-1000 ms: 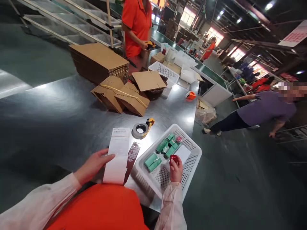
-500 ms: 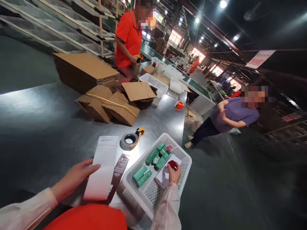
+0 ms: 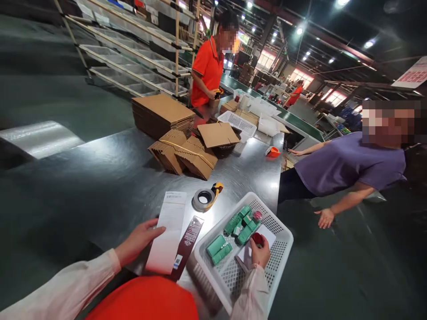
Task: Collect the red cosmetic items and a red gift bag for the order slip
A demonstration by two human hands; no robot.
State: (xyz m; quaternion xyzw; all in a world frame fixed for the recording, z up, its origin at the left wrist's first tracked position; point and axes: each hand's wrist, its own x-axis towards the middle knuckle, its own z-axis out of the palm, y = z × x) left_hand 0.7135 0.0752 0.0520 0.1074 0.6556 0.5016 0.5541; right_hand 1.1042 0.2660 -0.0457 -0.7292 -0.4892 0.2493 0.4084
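My left hand (image 3: 138, 242) is closed on the edge of a white paper slip (image 3: 168, 240) with a barcode at its top, thumb on the face. Beside the slip lies a long maroon printed packet (image 3: 188, 242). Inside the white perforated basket (image 3: 287, 235), my right hand (image 3: 260, 255) pinches a small dark red round object (image 3: 257, 239), its kind unclear. Under that hand is a flat white box or card (image 3: 267, 234), partly covered. Several small green boxes (image 3: 218, 250) and a small pink-red item (image 3: 257, 215) also sit in the basket.
A tape dispenser (image 3: 204, 200) lies behind the basket on the metal table (image 3: 133, 178). Bundled cardboard (image 3: 196, 155), a cardboard stack (image 3: 163, 109) and an orange tape roll (image 3: 273, 152) are farther back. One person in orange (image 3: 208, 66) stands behind; another in purple (image 3: 347, 164) is at right.
The view has swung left, so the table things appear farther right. The person in purple is closer, with arms now spread apart. Both my hands keep their holds.
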